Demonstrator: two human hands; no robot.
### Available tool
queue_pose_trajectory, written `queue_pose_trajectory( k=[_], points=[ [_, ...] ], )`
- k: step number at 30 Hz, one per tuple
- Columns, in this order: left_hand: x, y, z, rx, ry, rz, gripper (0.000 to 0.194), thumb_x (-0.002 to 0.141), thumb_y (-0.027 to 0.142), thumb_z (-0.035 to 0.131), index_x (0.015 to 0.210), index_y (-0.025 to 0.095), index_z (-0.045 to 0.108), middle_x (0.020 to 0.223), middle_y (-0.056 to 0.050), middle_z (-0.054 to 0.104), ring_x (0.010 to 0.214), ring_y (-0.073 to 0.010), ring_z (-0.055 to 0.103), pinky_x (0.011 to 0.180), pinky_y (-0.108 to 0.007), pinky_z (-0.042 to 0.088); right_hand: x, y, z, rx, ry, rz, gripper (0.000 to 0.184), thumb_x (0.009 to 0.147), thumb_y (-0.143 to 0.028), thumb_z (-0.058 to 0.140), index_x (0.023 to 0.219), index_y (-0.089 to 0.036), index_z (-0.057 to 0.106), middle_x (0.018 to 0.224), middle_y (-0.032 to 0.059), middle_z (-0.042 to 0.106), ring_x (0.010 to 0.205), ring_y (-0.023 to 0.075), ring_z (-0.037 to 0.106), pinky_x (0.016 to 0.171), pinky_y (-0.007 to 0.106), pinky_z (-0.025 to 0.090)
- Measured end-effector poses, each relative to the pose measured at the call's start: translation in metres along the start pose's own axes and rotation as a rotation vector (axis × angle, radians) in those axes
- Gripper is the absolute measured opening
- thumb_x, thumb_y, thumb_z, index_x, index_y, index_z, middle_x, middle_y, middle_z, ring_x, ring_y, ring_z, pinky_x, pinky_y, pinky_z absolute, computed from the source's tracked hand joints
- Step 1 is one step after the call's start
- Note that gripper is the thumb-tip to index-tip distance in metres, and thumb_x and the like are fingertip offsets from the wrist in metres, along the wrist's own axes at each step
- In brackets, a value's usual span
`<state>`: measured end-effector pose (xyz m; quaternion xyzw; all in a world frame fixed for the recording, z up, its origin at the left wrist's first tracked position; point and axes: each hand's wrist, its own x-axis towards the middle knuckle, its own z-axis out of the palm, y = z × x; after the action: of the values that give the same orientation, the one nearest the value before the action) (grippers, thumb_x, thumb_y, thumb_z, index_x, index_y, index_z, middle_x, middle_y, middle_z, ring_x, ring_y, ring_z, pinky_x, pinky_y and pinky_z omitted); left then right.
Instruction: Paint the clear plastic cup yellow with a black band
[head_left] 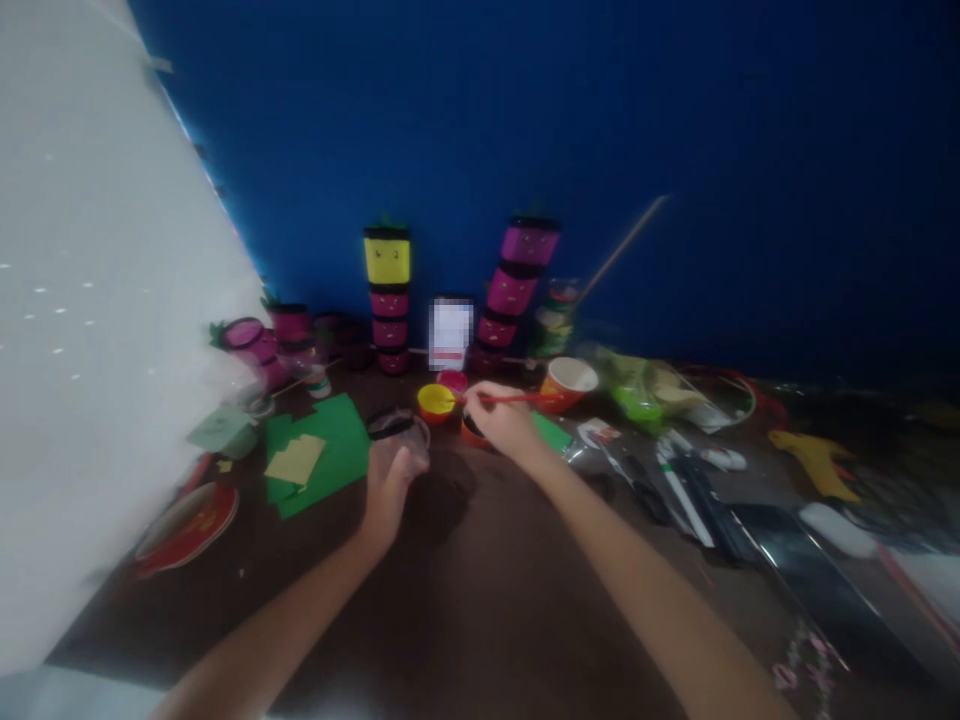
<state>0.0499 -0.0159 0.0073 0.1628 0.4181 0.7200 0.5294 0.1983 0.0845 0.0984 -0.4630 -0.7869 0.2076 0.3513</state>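
Observation:
My left hand (390, 488) is wrapped round a clear plastic cup (390, 440) with a black band near its rim, held tilted above the table. In my right hand (504, 422) is a thin red paintbrush (529, 398), pinched between the fingers and pointing left. Its tip is over or in a small cup of yellow paint (433, 408); the blur hides which. Just behind stands a little cup of pink paint (452, 381). Another small orange cup (470, 432), dark inside, is partly covered by my right hand.
Green paper sheets (330, 450) lie at left, near a red lid (191, 525). Stacked painted cups (391, 305) and a leaning magenta stack (511, 285) stand at the back by a phone (451, 330). A paper cup (568, 385), scissors (637, 485) and a yellow glue gun (814, 462) are at right.

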Motion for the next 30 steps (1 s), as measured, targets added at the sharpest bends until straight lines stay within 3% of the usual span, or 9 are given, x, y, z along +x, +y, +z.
queue_pose_trajectory(
  k=[4,13,18,20,23,26,30],
  points=[
    [-0.001,0.001,0.006,0.018,0.023,0.132,0.026,0.068,0.029,0.071,0.091,0.021,0.061,0.091,0.000,0.066,0.080,-0.0147,0.062,0.073,-0.027,0.049,-0.001,-0.002,0.001,0.004,-0.013,0.004,0.017,0.077,-0.018,0.048,0.067,-0.020,0.062,0.069,0.0028,0.070,0.067,0.0172,0.064,0.068,0.028,0.048],
    [-0.007,0.010,0.011,-0.051,-0.033,0.050,0.027,0.067,0.029,0.070,0.089,0.022,0.059,0.089,0.001,0.067,0.079,-0.0152,0.065,0.085,-0.039,0.049,-0.009,0.000,-0.009,0.137,0.047,0.065,0.017,0.078,-0.019,0.048,0.066,-0.020,0.061,0.064,0.0014,0.068,0.063,0.0161,0.064,0.063,0.027,0.051],
    [-0.010,0.009,0.013,0.033,-0.007,0.057,0.028,0.068,0.033,0.072,0.086,0.019,0.055,0.090,-0.001,0.068,0.083,-0.0174,0.066,0.086,-0.043,0.050,-0.063,-0.007,-0.032,0.470,0.236,0.169,0.015,0.082,-0.029,0.051,0.083,-0.022,0.064,0.071,0.0019,0.070,0.065,0.0166,0.067,0.062,0.029,0.056],
    [-0.010,0.007,0.013,0.070,-0.002,0.053,0.032,0.066,0.035,0.073,0.087,0.018,0.054,0.089,-0.002,0.068,0.082,-0.0188,0.067,0.082,-0.042,0.052,-0.091,-0.012,-0.037,0.458,0.308,0.138,0.015,0.084,-0.028,0.050,0.086,-0.024,0.064,0.075,0.0024,0.070,0.067,0.0171,0.067,0.064,0.030,0.057],
    [-0.008,0.004,0.011,0.113,-0.051,0.062,0.037,0.064,0.036,0.075,0.090,0.018,0.055,0.089,-0.004,0.070,0.080,-0.0211,0.068,0.079,-0.041,0.054,-0.121,-0.016,-0.037,0.341,0.264,-0.015,0.016,0.085,-0.021,0.048,0.085,-0.026,0.063,0.077,0.0028,0.070,0.071,0.0184,0.068,0.068,0.032,0.057],
    [-0.009,0.003,0.010,0.145,-0.106,0.075,0.041,0.061,0.033,0.078,0.092,0.017,0.056,0.090,-0.007,0.070,0.080,-0.0224,0.068,0.077,-0.040,0.054,-0.132,-0.017,-0.032,0.263,0.255,-0.101,0.020,0.084,-0.015,0.047,0.087,-0.027,0.063,0.078,0.0024,0.072,0.074,0.0186,0.068,0.071,0.032,0.057],
    [-0.012,0.005,0.012,0.157,-0.146,0.076,0.045,0.058,0.030,0.080,0.095,0.018,0.057,0.096,-0.008,0.069,0.086,-0.0240,0.067,0.078,-0.039,0.055,-0.131,-0.018,-0.028,0.224,0.256,-0.081,0.020,0.085,-0.017,0.046,0.086,-0.026,0.063,0.078,0.0033,0.072,0.075,0.0193,0.069,0.070,0.033,0.057]
  ],
)
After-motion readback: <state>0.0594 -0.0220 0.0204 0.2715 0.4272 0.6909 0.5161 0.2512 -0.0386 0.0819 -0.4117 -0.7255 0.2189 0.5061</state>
